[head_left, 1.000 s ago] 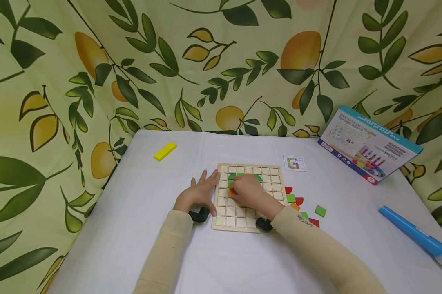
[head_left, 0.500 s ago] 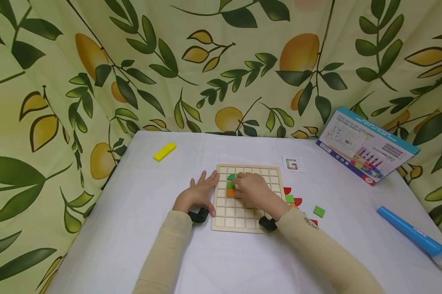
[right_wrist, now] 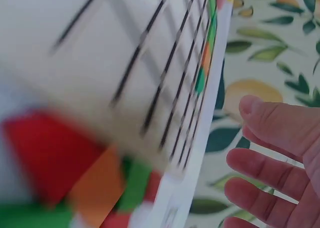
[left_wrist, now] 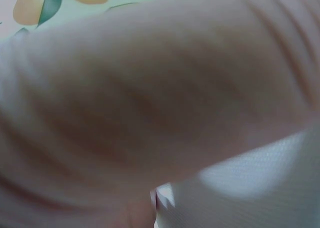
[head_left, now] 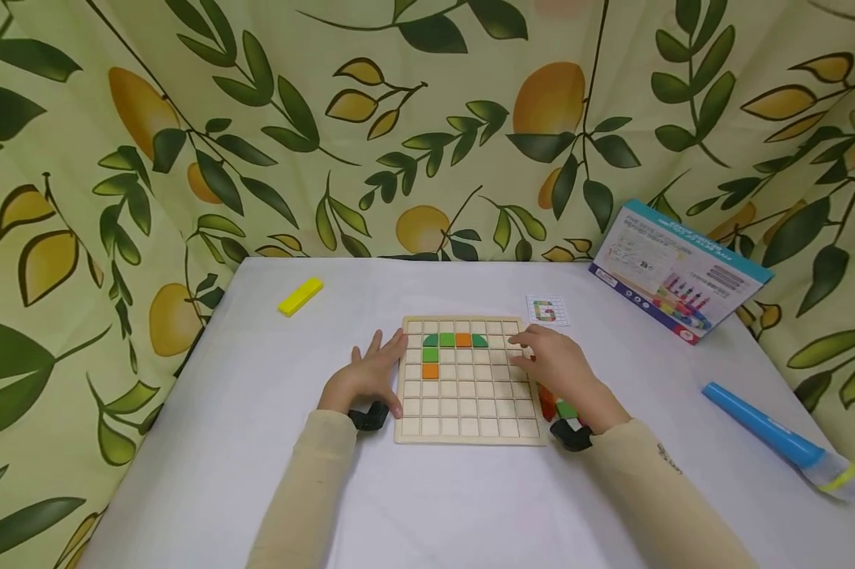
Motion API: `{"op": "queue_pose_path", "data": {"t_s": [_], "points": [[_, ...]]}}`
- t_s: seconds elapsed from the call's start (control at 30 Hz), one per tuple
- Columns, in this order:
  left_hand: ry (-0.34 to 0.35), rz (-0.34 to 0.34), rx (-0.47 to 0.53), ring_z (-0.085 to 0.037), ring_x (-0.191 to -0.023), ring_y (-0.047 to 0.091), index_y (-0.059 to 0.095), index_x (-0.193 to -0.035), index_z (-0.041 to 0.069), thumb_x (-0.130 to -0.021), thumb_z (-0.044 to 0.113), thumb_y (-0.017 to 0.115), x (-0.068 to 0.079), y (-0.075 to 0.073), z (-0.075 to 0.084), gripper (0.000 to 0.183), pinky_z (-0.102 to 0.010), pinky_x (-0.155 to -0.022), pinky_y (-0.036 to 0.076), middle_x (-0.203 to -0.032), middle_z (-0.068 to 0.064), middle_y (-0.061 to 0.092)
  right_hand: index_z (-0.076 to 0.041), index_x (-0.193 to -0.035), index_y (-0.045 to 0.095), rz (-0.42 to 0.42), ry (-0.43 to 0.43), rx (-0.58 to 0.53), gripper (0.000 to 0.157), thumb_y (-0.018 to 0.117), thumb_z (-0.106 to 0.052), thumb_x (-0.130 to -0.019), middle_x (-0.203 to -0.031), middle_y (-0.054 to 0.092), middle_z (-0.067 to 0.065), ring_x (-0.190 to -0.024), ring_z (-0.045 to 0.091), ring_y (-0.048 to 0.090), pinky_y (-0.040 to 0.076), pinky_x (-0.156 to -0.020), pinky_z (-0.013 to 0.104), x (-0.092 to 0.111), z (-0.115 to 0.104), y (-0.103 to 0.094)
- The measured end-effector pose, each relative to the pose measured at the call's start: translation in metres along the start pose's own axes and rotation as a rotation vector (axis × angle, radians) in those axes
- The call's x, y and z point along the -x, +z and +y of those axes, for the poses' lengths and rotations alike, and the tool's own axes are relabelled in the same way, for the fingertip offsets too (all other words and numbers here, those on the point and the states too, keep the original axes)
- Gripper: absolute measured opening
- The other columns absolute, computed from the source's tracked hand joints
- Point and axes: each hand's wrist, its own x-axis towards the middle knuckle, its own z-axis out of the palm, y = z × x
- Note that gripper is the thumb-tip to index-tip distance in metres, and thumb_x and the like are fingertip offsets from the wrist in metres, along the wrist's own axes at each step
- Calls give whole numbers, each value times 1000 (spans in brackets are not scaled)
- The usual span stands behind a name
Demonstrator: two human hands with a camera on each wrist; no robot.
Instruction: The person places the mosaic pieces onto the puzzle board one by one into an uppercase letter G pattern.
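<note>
A wooden grid board lies on the white table. Green and orange tiles form a row near its top, with a green square tile and an orange tile below the row's left end. My left hand rests with spread fingers along the board's left edge; its own wrist view is mostly filled by blurred skin. My right hand hovers over the board's right edge, fingers apart and holding nothing, as the right wrist view also confirms.
Loose red, orange and green tiles lie right of the board, partly hidden by my right wrist. A small pattern card sits behind them. A printed box, a blue tube and a yellow block stand or lie farther out.
My right hand has left the tiles on the board and moved right to its edge, uncovering the row. My left hand keeps its place at the board, while the head view has shifted slightly.
</note>
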Motion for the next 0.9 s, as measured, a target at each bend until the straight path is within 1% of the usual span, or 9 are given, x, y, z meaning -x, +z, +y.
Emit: {"op": "queue_pose_path", "data": {"t_s": [0.1,0.17,0.3,0.43,0.53,0.73,0.83,0.9], "points": [[-6,-1,14,-29,-139,-16,7,-149,16,-41,30,92,2,1,-1,138,-63,-103,-11,-155,1,-4,-7,-110,67,-30,64,-20,34,73,-21,-79,-94,63,6,-73,18,57,51,-65,35,11,16,0],[-8,1,18,-29,-139,-16,7,-149,17,-41,30,92,3,2,-2,139,-62,-103,-11,-155,1,-3,-7,-111,67,-50,110,-34,34,72,-20,-80,-95,63,6,-73,18,55,51,-67,35,18,25,0],[-4,9,26,-27,-139,-17,7,-149,17,-41,29,92,3,3,-2,138,-61,-103,-12,-155,2,-3,-6,-112,66,-84,181,-47,33,70,-19,-81,-96,62,8,-80,23,56,50,-73,42,32,42,-5],[-5,13,32,-26,-139,-17,7,-149,18,-41,28,92,2,4,-1,138,-61,-103,-12,-155,3,-4,-4,-111,66,-111,205,-31,34,71,-18,-80,-97,62,10,-88,28,57,49,-76,48,44,58,-11],[3,14,35,-27,-139,-17,7,-149,17,-41,27,92,2,3,0,138,-61,-103,-13,-155,3,-4,-3,-109,66,-125,218,1,36,73,-20,-78,-95,62,10,-86,28,57,49,-75,48,53,68,-13],[7,14,16,-27,-139,-17,6,-149,17,-42,28,92,1,2,-2,138,-62,-103,-12,-154,3,-5,1,-108,65,-177,293,9,46,78,-26,-72,-91,62,10,-87,30,56,49,-78,50,68,77,-10],[1,14,8,-26,-139,-17,5,-149,18,-41,29,92,1,3,-1,139,-61,-104,-12,-154,4,-5,0,-105,66,-176,304,10,45,79,-26,-70,-91,62,11,-88,31,56,49,-77,50,72,77,-10],[0,9,10,-26,-139,-17,5,-149,19,-42,29,92,0,2,-1,139,-60,-104,-12,-154,5,-5,0,-102,68,-168,295,20,41,79,-24,-71,-91,62,11,-88,32,56,49,-77,50,76,77,-9]]}}
